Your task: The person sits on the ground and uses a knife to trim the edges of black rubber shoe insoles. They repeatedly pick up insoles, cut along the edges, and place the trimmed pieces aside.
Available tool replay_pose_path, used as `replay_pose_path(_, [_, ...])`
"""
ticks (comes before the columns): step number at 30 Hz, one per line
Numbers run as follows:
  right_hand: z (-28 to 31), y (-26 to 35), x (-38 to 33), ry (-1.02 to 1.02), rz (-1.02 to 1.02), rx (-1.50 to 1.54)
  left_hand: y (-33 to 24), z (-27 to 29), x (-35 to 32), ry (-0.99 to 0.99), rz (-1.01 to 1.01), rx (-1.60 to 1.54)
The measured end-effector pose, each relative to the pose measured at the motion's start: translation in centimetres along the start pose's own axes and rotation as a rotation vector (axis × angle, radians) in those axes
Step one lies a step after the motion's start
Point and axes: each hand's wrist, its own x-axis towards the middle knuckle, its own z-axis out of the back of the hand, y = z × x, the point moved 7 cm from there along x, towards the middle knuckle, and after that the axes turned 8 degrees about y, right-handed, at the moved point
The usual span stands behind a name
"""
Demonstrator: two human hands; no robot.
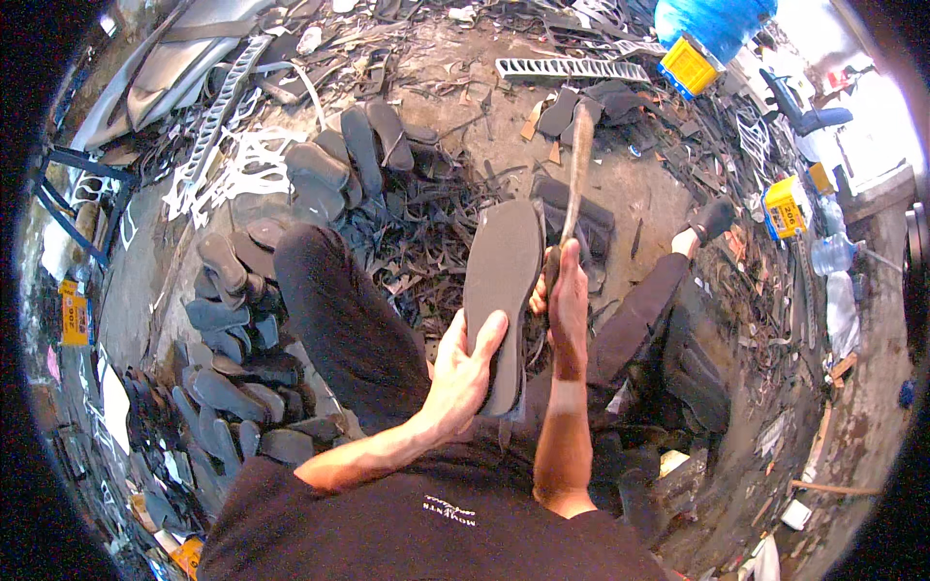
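Note:
My left hand (463, 373) grips the lower end of a grey shoe sole (502, 281), held upright in front of me above my lap. Right beside it, my right hand (567, 290) is closed around the handle of a long blade-like tool (578, 169) that points up and away along the sole's right edge. My legs in dark trousers spread to both sides beneath the hands.
Piles of grey soles (228, 387) lie at my left and more soles (349, 155) stand ahead. Dark rubber offcuts (436, 213) litter the ground. Yellow boxes (689, 66), a blue sack (712, 21) and plastic bottles (833, 257) sit at the right.

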Motion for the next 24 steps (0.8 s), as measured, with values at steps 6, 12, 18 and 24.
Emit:
replay_pose_path(6, [-5.0,1.9,-5.3,0.080,0.172,-0.070,-1.7,2.4,1.4,0.060,-0.121,0.212])
replay_pose_path(12, [-4.8,0.0,-9.0,0.047,0.171,-0.464,-5.3,5.4,5.8,-0.157,0.027,0.228])
replay_pose_path(18, [-3.8,-2.8,-12.8,0.013,0.193,-0.705,-7.0,5.7,5.9,-0.106,0.084,0.257])
replay_pose_path(24, [-3.8,-3.0,-12.9,0.018,0.199,-0.800,-7.7,5.2,5.2,-0.116,0.112,0.250])
